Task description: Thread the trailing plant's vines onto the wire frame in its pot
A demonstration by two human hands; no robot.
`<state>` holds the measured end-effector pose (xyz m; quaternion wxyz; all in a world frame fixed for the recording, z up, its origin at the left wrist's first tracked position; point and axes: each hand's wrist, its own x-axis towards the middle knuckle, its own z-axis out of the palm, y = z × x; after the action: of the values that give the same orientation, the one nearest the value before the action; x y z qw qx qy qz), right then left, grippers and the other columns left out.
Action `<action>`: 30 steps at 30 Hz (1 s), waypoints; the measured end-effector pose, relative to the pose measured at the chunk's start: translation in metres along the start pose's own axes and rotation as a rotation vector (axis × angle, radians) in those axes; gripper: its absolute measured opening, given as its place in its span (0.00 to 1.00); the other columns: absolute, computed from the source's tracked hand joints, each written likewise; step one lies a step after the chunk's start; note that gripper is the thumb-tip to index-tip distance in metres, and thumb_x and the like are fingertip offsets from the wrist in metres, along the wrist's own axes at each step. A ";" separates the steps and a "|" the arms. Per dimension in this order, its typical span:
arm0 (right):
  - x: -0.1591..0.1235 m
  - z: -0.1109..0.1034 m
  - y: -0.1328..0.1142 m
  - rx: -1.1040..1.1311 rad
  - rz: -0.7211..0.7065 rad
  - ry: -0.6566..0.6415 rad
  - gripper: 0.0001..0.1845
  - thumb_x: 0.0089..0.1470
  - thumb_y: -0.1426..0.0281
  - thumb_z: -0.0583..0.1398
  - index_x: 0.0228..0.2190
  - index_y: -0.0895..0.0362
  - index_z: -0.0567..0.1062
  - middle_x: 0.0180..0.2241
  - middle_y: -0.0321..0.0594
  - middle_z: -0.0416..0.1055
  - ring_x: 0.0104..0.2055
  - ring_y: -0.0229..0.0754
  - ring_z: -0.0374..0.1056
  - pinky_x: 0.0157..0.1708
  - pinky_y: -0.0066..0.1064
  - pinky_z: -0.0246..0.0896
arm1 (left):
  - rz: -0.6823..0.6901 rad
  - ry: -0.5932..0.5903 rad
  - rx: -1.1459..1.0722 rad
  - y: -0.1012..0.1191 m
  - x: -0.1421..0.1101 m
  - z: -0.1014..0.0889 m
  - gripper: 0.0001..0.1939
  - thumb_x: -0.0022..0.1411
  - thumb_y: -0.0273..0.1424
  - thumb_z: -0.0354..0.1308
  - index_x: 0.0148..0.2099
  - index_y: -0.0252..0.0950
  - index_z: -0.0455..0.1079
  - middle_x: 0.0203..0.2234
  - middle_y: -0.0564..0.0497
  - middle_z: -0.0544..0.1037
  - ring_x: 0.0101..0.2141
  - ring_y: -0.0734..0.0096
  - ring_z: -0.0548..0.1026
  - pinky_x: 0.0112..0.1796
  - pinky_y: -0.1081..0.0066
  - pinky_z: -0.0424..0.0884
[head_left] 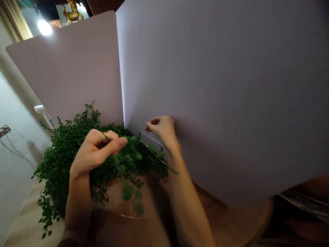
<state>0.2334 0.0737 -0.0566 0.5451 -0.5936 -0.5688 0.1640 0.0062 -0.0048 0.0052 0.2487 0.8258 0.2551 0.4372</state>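
A bushy trailing plant (69, 144) with small round green leaves fills the lower left. My left hand (99, 149) is closed in front of it, thumb against curled fingers, with a bit of green stem showing between them. From near that hand a loose stem (164, 163) slants down to the right, past my right wrist. My right hand (161, 127) is raised beside the pale panel, its fingertips pinched together; whatever they hold, if anything, is too small to make out. A thin dark wire frame (151, 140) stands between the plant and my right forearm.
Two tall pale panels, a left one (69, 75) and a right one (218, 85), meet in a corner behind the plant. A round wooden surface (115, 202) lies below. At left are a white handheld device (45, 115) and a cable (19, 149); a bright lamp (45, 27) shines above.
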 end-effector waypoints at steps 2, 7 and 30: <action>0.003 -0.008 0.010 0.005 0.037 -0.088 0.07 0.46 0.73 0.61 0.19 0.60 0.75 0.18 0.42 0.75 0.22 0.41 0.74 0.27 0.29 0.69 | -0.055 0.225 -0.044 -0.007 0.001 -0.011 0.27 0.65 0.40 0.59 0.17 0.36 0.58 0.13 0.57 0.56 0.17 0.78 0.57 0.25 0.71 0.62; -0.004 -0.028 0.007 -0.150 0.027 -0.294 0.13 0.49 0.64 0.65 0.21 0.60 0.76 0.12 0.37 0.70 0.12 0.35 0.61 0.13 0.27 0.56 | -0.078 0.413 -0.224 -0.034 0.017 -0.018 0.25 0.64 0.42 0.60 0.18 0.35 0.62 0.13 0.58 0.56 0.16 0.81 0.54 0.21 0.73 0.57; -0.042 -0.052 -0.047 0.354 -0.513 -0.218 0.21 0.44 0.65 0.72 0.37 0.52 0.70 0.44 0.41 0.76 0.48 0.47 0.73 0.48 0.41 0.73 | -0.104 0.197 -0.275 -0.031 0.018 0.005 0.27 0.65 0.46 0.57 0.19 0.35 0.60 0.16 0.56 0.58 0.18 0.79 0.58 0.21 0.71 0.53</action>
<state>0.2402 0.0023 -0.0165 0.5991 -0.3058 -0.7177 0.1803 0.0129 0.0284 -0.0063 0.3553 0.7229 0.2582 0.5334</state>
